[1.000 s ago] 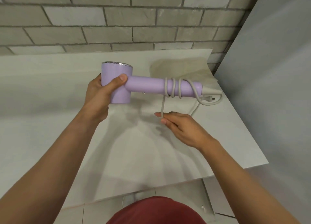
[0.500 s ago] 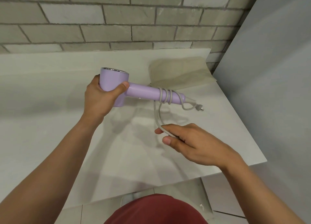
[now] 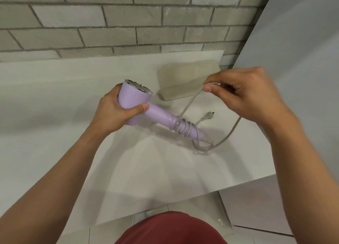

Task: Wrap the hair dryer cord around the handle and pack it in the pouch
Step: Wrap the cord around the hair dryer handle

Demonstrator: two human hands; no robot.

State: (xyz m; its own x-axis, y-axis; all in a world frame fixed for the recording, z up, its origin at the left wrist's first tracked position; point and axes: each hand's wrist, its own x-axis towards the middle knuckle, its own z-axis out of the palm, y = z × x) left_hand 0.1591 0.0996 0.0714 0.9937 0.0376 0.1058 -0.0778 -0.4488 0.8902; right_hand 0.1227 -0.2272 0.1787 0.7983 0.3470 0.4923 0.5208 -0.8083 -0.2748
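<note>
My left hand grips the barrel of a lilac hair dryer, whose handle slants down to the right above the white counter. Several turns of grey cord sit around the lower end of the handle. From there the cord rises taut to my right hand, which pinches it between thumb and fingers above the dryer. The slack cord runs from that hand down in a loop to the counter, and the plug lies beside the handle. A beige pouch lies flat behind the dryer.
The white counter ends at a grey brick wall behind and a pale panel on the right. Its front edge runs just above my red clothing.
My right hand rose with the cord from below the handle to above and behind it. The handle tilted further down to the right, and more turns sit on it.
</note>
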